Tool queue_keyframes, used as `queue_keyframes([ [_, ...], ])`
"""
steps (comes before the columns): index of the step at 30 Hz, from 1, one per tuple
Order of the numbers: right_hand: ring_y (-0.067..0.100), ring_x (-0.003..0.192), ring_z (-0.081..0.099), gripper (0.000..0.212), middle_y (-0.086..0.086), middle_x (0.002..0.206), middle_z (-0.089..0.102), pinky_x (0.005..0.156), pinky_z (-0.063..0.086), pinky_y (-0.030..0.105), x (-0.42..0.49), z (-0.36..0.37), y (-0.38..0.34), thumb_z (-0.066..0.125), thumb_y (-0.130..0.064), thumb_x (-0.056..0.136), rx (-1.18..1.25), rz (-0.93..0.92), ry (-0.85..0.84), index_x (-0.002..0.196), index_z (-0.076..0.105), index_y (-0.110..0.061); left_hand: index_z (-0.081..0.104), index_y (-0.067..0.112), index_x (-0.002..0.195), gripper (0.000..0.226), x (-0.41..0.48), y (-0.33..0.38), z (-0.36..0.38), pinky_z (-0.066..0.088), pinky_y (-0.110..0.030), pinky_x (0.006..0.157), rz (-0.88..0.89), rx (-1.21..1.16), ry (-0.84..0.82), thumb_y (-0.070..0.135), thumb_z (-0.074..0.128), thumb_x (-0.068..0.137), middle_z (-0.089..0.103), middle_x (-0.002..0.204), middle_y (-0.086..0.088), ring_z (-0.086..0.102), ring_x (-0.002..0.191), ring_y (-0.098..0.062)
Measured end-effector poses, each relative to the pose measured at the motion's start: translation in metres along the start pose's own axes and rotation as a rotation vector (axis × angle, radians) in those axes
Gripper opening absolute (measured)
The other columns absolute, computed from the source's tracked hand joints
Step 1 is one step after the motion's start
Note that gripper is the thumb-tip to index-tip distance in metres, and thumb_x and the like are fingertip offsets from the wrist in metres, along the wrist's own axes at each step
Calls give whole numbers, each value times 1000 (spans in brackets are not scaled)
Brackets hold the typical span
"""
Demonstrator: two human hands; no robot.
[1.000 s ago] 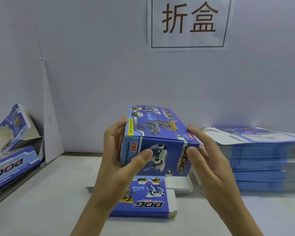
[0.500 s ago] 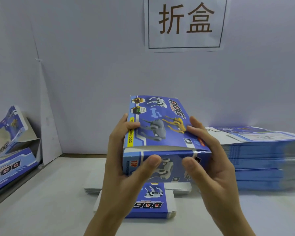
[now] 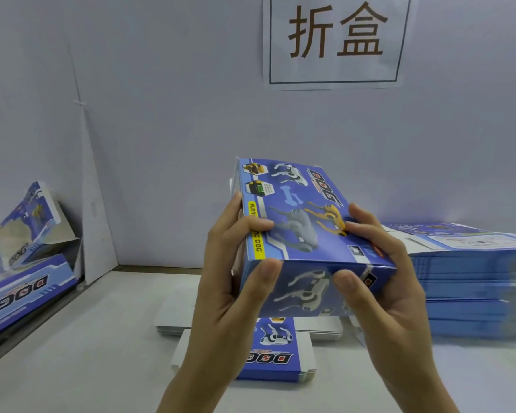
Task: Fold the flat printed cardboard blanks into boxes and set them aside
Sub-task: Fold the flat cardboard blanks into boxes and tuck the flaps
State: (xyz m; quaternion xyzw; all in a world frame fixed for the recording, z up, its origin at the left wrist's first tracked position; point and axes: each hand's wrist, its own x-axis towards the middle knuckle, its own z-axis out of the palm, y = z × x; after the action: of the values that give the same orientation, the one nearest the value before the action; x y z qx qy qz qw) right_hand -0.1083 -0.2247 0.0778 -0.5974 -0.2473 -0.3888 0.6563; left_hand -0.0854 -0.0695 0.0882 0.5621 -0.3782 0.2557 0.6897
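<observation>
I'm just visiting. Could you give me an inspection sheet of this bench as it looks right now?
Surface: white tabletop, partly covered by cardboard.
Job's things: blue printed cardboard box held up; small pile of flat blue blanks under it; tall stack of blanks at right; blue boxes at far left.
Clutter: nothing seen.
Grippers: left hand and right hand both grip the box.
Cables: nothing seen.
Surroundings: grey wall with a white paper sign.

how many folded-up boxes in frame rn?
3. Held box between left hand and right hand; lying box at far left; leaning box behind it, against the wall. More may sit off-frame left.
</observation>
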Motion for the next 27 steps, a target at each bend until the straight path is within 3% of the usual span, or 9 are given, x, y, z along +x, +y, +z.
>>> queue_keyframes([
  [5, -1, 121, 55, 29, -17, 125, 63, 77, 53, 13, -2, 3, 0, 67, -32, 80, -134, -36, 38, 108, 66, -21, 55, 37, 114, 37, 1, -6, -7, 53, -19, 81, -6, -17, -21, 58, 60, 84, 34, 150, 15, 32, 141, -16],
  [8, 5, 131, 48, 33, -18, 134, 58, 89, 54, 32, 1, -2, -4, 64, -53, 85, -202, -5, -68, 112, 67, -33, 54, 38, 114, 41, 0, -8, -7, 59, -30, 72, -50, -91, -25, 52, 69, 79, 36, 147, 17, 43, 134, -30],
  [11, 3, 129, 50, 40, -20, 132, 59, 87, 54, 45, 2, -5, -6, 58, -66, 82, -214, 25, -47, 109, 67, -38, 55, 35, 116, 38, -1, -10, -3, 59, -30, 68, -52, -158, -16, 45, 68, 82, 38, 145, 18, 49, 129, -22],
  [13, 2, 125, 54, 37, -22, 128, 62, 82, 57, 41, 1, -3, -7, 62, -65, 80, -230, 20, -26, 107, 69, -40, 55, 34, 116, 38, -1, -11, -2, 59, -27, 68, -55, -160, -7, 43, 68, 81, 38, 146, 16, 55, 124, -15],
  [15, 4, 125, 55, 37, -20, 130, 61, 82, 58, 33, 0, -3, -4, 70, -48, 78, -155, 51, -23, 113, 67, -36, 57, 40, 117, 46, 0, -11, -4, 58, -25, 67, -98, -144, 8, 51, 72, 75, 40, 147, 11, 62, 115, -17],
  [17, 11, 127, 55, 55, -11, 135, 60, 83, 56, 23, 2, -9, -1, 73, -37, 72, 87, 211, 3, 126, 63, -31, 58, 50, 117, 55, 1, -11, -8, 58, -25, 64, -168, -181, 29, 61, 75, 66, 52, 138, 6, 69, 100, -17],
  [19, 9, 133, 49, 80, -11, 141, 55, 97, 51, 26, 3, -13, 0, 85, -54, 58, 212, 325, -38, 131, 60, -32, 57, 50, 121, 62, 2, -13, -12, 59, -31, 65, -230, -244, 7, 66, 74, 64, 62, 128, 6, 69, 100, -20],
  [21, 5, 135, 45, 82, -16, 144, 51, 107, 44, 32, 6, -15, -1, 80, -71, 55, 177, 358, -141, 130, 57, -44, 55, 47, 125, 66, 2, -14, -12, 59, -34, 69, -259, -251, -26, 70, 71, 65, 62, 128, 2, 65, 109, -24],
  [27, 10, 114, 64, 62, -17, 126, 65, 79, 56, 21, 8, -21, -3, 65, -24, 82, 104, 328, -208, 136, 47, -48, 49, 53, 129, 73, 1, -16, -10, 58, -34, 75, -339, -243, -49, 77, 67, 62, 62, 129, 7, 63, 115, -21],
])
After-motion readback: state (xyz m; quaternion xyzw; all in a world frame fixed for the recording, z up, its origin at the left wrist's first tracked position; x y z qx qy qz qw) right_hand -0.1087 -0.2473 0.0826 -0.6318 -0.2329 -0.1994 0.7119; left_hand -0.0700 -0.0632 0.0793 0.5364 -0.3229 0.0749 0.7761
